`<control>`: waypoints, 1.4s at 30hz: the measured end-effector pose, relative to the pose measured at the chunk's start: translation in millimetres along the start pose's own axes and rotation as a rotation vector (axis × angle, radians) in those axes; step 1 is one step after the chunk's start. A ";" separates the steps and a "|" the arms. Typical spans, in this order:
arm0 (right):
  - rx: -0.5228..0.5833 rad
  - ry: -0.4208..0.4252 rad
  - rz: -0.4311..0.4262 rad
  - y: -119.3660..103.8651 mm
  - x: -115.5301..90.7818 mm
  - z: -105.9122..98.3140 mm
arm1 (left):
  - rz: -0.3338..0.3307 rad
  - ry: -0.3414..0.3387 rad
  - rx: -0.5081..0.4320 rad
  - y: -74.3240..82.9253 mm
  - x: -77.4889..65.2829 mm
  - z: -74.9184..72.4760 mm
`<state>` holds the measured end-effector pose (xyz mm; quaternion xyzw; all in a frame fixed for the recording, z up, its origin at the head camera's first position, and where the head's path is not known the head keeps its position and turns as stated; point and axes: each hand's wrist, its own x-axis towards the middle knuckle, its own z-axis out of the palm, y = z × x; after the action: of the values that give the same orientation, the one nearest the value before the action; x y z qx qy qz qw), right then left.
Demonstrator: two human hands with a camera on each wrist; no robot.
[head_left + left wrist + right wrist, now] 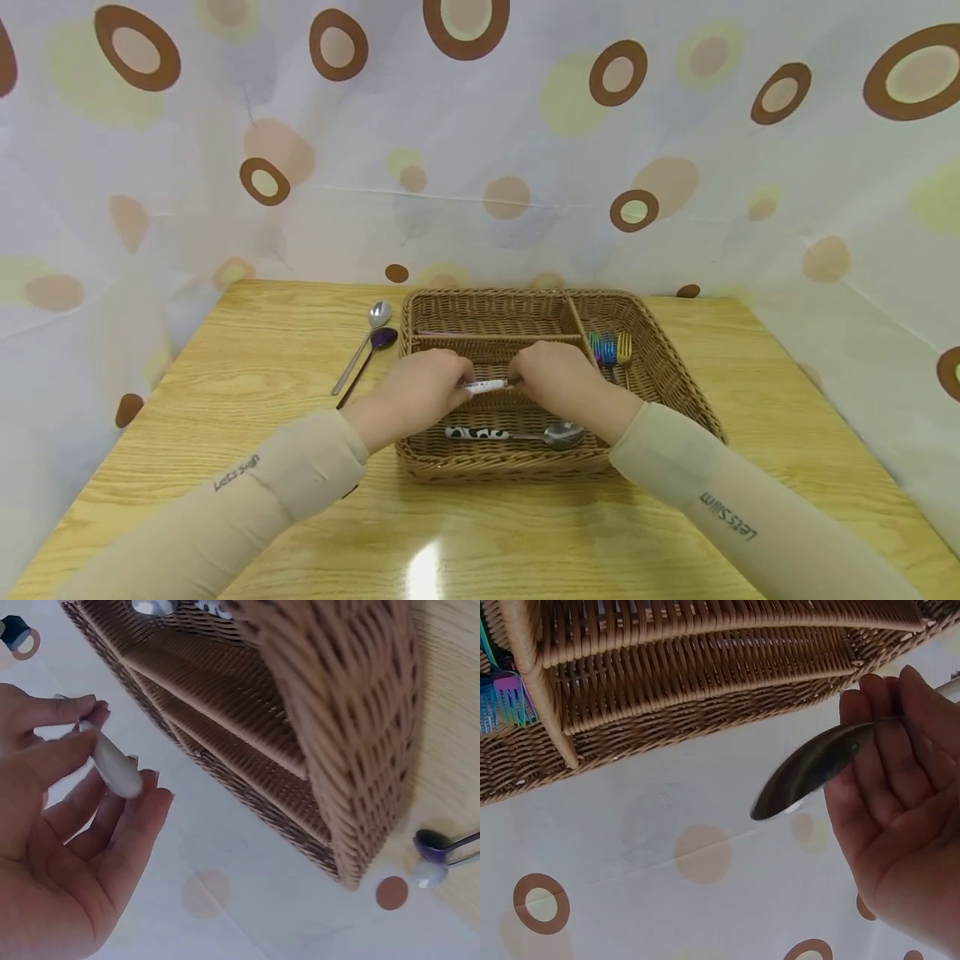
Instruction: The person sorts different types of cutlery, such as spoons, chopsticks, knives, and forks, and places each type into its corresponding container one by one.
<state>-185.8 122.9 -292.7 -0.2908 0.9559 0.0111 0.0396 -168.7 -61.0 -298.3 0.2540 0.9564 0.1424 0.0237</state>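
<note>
A spoon with a white handle [486, 386] is held level above the wicker basket [495, 473], between both hands. My left hand [429, 385] pinches the handle with thumb and fingers; the rounded white handle end [118, 769] shows in the left wrist view. My right hand [564, 385] grips the spoon near its neck, and the dark, shiny bowl [810, 769] sticks out past the fingers in the right wrist view. Below the hands, a spoon with a black-and-white spotted handle [477, 433] lies in the basket's front compartment, its silver bowl to the right.
Several coloured forks [624, 347] lie in the basket's right compartment. A thin pinkish piece [441, 333] shows in the rear compartment. Left of the basket, a silver spoon [379, 314] and a dark purple spoon [384, 337] lie on the wooden table [285, 333]. A patterned cloth [465, 225] hangs behind.
</note>
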 end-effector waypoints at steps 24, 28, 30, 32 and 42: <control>-0.037 -0.085 -0.077 -0.3 -1.2 53.4 | -0.565 -0.135 -0.033 -136.3 -36.0 41.5; -0.063 -0.135 -0.085 -3.3 2.7 61.4 | -0.569 -0.116 -0.016 -136.6 -35.1 45.6; -0.073 -0.152 -0.080 -3.0 3.3 63.5 | -0.563 -0.111 -0.005 -135.1 -32.8 47.1; -0.069 -0.170 -0.064 -2.6 3.4 63.6 | -0.554 -0.113 0.001 -132.7 -30.9 47.7; -0.039 -0.170 -0.018 5.3 1.0 58.4 | -0.591 -0.127 -0.110 -136.9 -26.5 49.5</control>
<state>-185.5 129.3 -351.0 -0.2980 0.9461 0.0539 0.1149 -205.4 -174.9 -385.4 -0.0288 0.9763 0.1646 0.1374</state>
